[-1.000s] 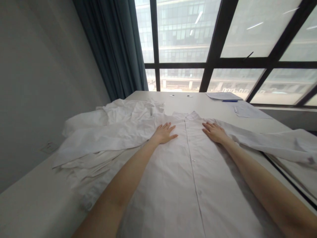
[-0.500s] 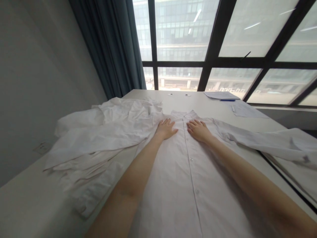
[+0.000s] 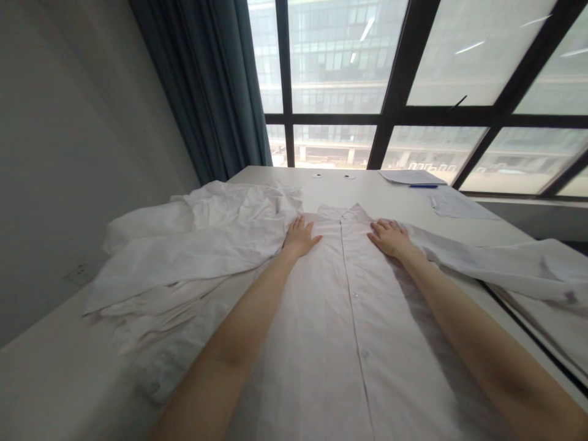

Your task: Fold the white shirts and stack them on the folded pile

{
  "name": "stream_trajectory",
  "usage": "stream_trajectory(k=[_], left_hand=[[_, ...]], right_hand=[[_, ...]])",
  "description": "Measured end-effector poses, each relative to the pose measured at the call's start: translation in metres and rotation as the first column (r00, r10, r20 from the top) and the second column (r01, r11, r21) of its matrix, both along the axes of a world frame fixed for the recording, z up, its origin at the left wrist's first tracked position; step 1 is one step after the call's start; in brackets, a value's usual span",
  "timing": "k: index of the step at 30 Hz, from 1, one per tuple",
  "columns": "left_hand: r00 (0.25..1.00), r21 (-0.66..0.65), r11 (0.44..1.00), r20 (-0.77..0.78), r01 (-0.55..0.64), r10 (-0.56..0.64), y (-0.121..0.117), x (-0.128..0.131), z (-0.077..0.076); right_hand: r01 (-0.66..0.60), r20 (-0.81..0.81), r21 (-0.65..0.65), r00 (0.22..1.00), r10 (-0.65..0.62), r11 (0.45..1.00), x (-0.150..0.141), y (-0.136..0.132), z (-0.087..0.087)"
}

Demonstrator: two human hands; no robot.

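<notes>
A white button-up shirt [image 3: 321, 318] lies spread front side up, its collar at the far end and the buttoned placket running towards me. My left hand [image 3: 300, 237] rests flat on the shirt's upper left chest near the shoulder, fingers spread. On the upper right chest, by the start of the right sleeve [image 3: 478, 260], my right hand [image 3: 389, 237] lies flat and open. The left sleeve [image 3: 193, 257] stretches out over other white cloth. Both hands touch the fabric without gripping it.
A heap of crumpled white garments [image 3: 239, 202] lies to the left on the white table [image 3: 340, 191]. Papers [image 3: 459, 203] and a blue pen [image 3: 423, 186] lie at the back right. Beyond stand a window and a dark blue curtain [image 3: 206, 92].
My hands have slid apart across the shirt's chest. The right hand has moved outward to the right shoulder, the left slightly to the left. The shirt stays in place.
</notes>
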State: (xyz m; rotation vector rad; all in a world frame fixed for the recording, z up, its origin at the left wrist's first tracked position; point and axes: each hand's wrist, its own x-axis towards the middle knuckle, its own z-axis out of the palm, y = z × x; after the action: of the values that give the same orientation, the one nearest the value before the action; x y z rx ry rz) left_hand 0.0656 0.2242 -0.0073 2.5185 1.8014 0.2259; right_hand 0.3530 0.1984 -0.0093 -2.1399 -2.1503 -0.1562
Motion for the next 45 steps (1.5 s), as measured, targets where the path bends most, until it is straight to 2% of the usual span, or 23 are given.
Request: stream_trajectory(k=[4, 9, 12, 17, 23, 27, 29, 31, 34, 37, 39, 42, 45], left_hand=[[0.995, 0.01, 0.995, -0.002, 0.103, -0.103, -0.032, 0.009, 0.005], [0.959, -0.06, 0.957, 0.011, 0.285, -0.285, -0.087, 0.015, 0.004], [0.942, -0.07, 0.941, -0.044, 0.33, -0.334, -0.103, 0.006, 0.001], [0.956, -0.082, 0.959, -0.093, 0.271, -0.278, -0.106, -0.023, 0.001], [0.973, -0.038, 0.977, -0.089, 0.211, -0.214, -0.115, -0.053, -0.003], [0.985, -0.001, 0.988, -0.079, 0.157, -0.156, -0.118, -0.063, -0.001], [0.989, 0.035, 0.99, -0.071, 0.134, -0.131, -0.121, -0.062, 0.002], [0.986, 0.059, 0.986, -0.064, 0.157, -0.153, -0.126, -0.057, 0.006], [0.968, 0.064, 0.966, -0.043, 0.249, -0.247, -0.144, -0.045, 0.011], [0.939, 0.051, 0.937, -0.019, 0.345, -0.344, -0.167, -0.036, 0.01], [0.917, 0.042, 0.916, -0.018, 0.399, -0.399, -0.179, -0.036, 0.008], [0.907, 0.013, 0.907, -0.025, 0.42, -0.42, -0.187, -0.044, 0.007], [0.923, -0.012, 0.923, -0.036, 0.384, -0.384, -0.187, -0.059, 0.007]], right_hand=[[-0.08, 0.016, 0.069, 0.997, 0.079, 0.994, -0.022, -0.026, 0.004], [-0.293, 0.006, 0.023, 0.956, 0.293, 0.956, -0.047, -0.071, -0.005], [-0.363, -0.06, -0.009, 0.93, 0.362, 0.932, -0.044, -0.085, -0.01], [-0.29, -0.062, -0.057, 0.956, 0.287, 0.955, -0.012, -0.084, -0.013], [-0.17, -0.009, -0.068, 0.986, 0.169, 0.983, 0.034, -0.086, -0.015], [-0.134, 0.008, -0.035, 0.991, 0.135, 0.99, 0.044, -0.091, -0.01], [-0.14, 0.017, 0.0, 0.99, 0.14, 0.99, 0.037, -0.096, -0.006], [-0.167, 0.021, 0.034, 0.986, 0.167, 0.985, 0.02, -0.106, -0.002], [-0.264, -0.007, 0.032, 0.964, 0.264, 0.964, -0.015, -0.133, 0.004], [-0.424, -0.109, 0.004, 0.9, 0.422, 0.906, -0.048, -0.167, 0.005], [-0.462, -0.143, -0.016, 0.879, 0.455, 0.887, -0.061, -0.187, 0.004], [-0.448, -0.15, -0.042, 0.887, 0.437, 0.893, -0.059, -0.203, 0.001], [-0.392, -0.13, -0.041, 0.914, 0.384, 0.919, -0.037, -0.208, -0.004]])
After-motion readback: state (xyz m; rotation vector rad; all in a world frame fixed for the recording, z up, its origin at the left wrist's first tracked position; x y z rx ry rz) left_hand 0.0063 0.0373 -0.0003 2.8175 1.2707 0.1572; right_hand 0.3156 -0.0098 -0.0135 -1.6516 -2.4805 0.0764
